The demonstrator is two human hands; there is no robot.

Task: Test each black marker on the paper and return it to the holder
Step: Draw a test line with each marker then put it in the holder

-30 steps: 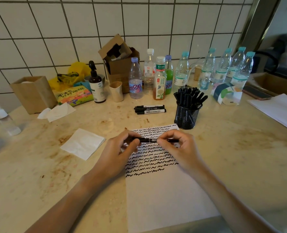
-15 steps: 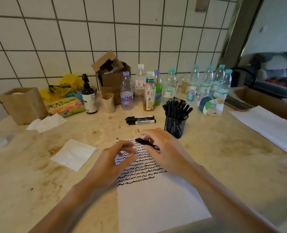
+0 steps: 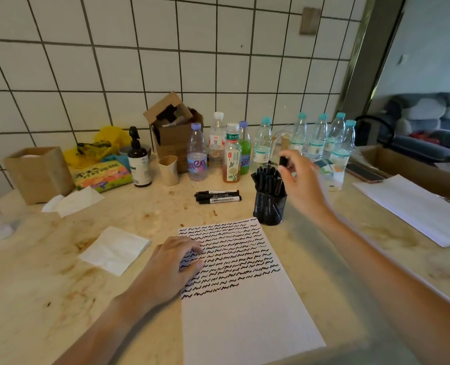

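Observation:
A white sheet of paper lies in front of me, its upper half covered with rows of black squiggles. My left hand rests on the sheet's left edge with fingers loosely curled, holding nothing. My right hand hovers just right of and above the black mesh holder, which is packed with several black markers. Between thumb and fingers it pinches one black marker, only its top end showing. Loose black markers lie side by side on the counter left of the holder.
A row of bottles stands behind the holder along the tiled wall, with a cardboard box, a small cup and a brown pump bottle. A folded napkin lies left of the paper. More white sheets sit at the right.
Both hands were at the marker over the paper. My right hand has since carried the marker up and right to the holder, and my left hand has settled on the paper.

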